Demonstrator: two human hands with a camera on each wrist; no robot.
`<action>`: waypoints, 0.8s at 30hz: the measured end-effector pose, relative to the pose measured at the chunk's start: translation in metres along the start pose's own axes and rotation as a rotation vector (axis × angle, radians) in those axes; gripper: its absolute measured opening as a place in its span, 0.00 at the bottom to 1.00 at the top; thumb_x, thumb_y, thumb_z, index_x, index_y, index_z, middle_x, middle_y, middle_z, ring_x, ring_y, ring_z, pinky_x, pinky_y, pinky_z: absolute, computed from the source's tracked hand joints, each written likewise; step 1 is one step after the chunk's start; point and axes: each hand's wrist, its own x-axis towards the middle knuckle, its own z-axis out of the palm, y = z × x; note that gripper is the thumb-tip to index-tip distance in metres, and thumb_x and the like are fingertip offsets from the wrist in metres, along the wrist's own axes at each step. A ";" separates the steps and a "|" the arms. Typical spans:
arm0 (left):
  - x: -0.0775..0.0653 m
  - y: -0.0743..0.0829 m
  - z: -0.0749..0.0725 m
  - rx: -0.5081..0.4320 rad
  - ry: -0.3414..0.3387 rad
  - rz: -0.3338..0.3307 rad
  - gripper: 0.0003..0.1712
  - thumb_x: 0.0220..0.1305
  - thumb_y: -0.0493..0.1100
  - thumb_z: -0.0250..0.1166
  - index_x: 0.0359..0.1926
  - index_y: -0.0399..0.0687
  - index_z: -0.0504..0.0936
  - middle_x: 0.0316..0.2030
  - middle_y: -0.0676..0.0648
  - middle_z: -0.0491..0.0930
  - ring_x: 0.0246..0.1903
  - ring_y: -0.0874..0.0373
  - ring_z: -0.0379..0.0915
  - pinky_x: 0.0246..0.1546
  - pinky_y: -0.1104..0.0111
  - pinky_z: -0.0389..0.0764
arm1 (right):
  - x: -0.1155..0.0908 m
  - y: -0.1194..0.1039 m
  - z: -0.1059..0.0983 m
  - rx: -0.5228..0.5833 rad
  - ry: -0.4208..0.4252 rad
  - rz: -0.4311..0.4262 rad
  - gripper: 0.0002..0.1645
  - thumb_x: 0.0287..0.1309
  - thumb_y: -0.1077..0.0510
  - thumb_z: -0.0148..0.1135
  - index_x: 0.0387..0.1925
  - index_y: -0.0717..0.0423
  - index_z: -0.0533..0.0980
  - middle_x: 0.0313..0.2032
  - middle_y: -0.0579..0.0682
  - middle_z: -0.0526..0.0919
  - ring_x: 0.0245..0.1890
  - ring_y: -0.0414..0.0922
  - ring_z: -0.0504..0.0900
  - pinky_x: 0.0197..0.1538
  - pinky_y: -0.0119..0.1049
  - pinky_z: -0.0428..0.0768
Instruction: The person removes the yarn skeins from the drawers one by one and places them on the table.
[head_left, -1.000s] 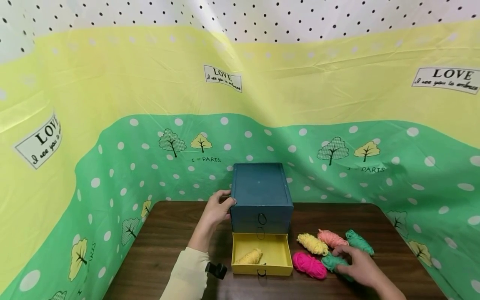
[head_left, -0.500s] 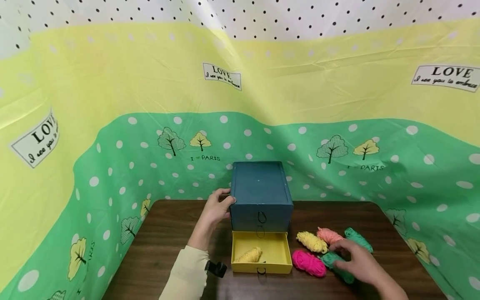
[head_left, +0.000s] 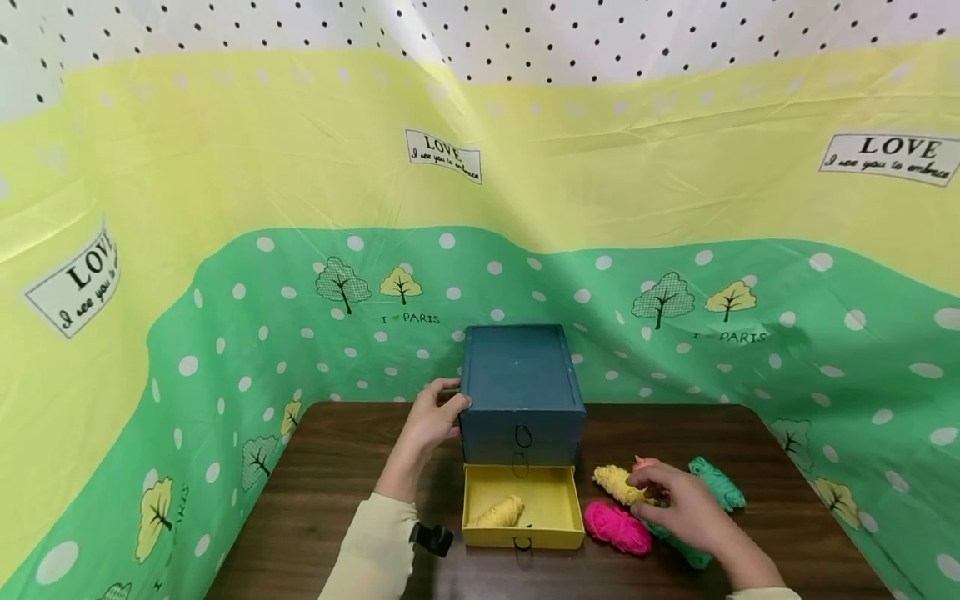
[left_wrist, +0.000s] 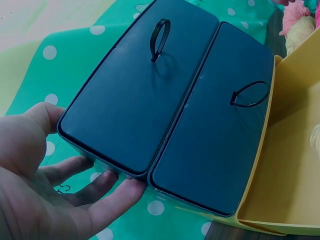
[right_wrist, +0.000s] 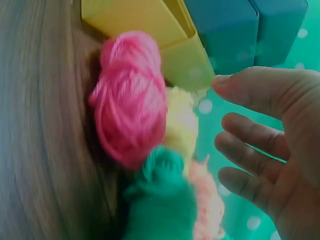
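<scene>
My left hand (head_left: 433,417) rests against the left side of a blue drawer box (head_left: 517,367). Its thumb lies at the top edge, its fingertips along the side wall. A yellow bottom drawer (head_left: 555,504) stands pulled out, with a yellow yarn skein (head_left: 501,512) inside. Over the loose skeins hovers my right hand (head_left: 693,508), fingers spread apart and nothing held. Beneath or beside it lie a yellow skein (head_left: 617,483), a partly hidden coral skein (head_left: 645,463), a magenta skein (right_wrist: 131,100) and a green skein (right_wrist: 162,205). Another green skein (head_left: 717,483) lies farther right.
The brown wooden table (head_left: 322,500) carries everything. Behind it hangs a green, yellow and white printed curtain (head_left: 420,275). Thin black loops (left_wrist: 160,40) serve as pulls on the drawer fronts. A black wrist camera (head_left: 432,539) sits on my left wrist.
My right hand has drawn off the near green skein and moved left, over the yellow and coral skeins. The near green skein has shifted slightly. My left hand stays at the box.
</scene>
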 end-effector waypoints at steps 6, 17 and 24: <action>0.000 -0.001 0.000 0.003 0.003 -0.005 0.33 0.67 0.47 0.65 0.71 0.46 0.71 0.59 0.35 0.75 0.50 0.48 0.81 0.50 0.49 0.85 | 0.008 -0.020 0.016 -0.017 0.059 -0.125 0.17 0.54 0.56 0.78 0.46 0.42 0.84 0.43 0.38 0.85 0.41 0.43 0.84 0.52 0.31 0.79; 0.000 0.000 0.001 -0.006 0.001 -0.002 0.33 0.67 0.46 0.65 0.71 0.46 0.71 0.58 0.35 0.76 0.48 0.49 0.82 0.50 0.50 0.85 | 0.020 -0.056 0.041 0.137 -0.034 -0.220 0.15 0.59 0.59 0.74 0.47 0.44 0.83 0.44 0.45 0.86 0.41 0.45 0.86 0.40 0.37 0.86; 0.000 -0.001 0.000 -0.013 0.000 -0.004 0.33 0.67 0.46 0.64 0.71 0.46 0.71 0.58 0.35 0.76 0.48 0.49 0.81 0.49 0.50 0.85 | 0.028 -0.066 0.052 0.175 -0.095 -0.217 0.14 0.62 0.54 0.73 0.49 0.47 0.83 0.44 0.43 0.85 0.41 0.43 0.85 0.41 0.39 0.86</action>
